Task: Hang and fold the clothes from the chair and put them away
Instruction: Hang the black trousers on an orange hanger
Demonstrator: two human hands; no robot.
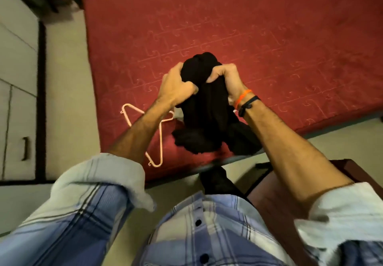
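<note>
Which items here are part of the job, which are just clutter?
Job:
- black garment, gripped by left hand and right hand
- pink hanger on the red bed

Not in use:
- cupboard
- wristbands

A home bedroom, probably: a bed [228, 27] under a red patterned cover beside cupboard doors [16, 104].

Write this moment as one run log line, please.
step: bunching garment | left hand: grips black garment | right hand: grips same garment | hanger: lying on red bed, untouched
</note>
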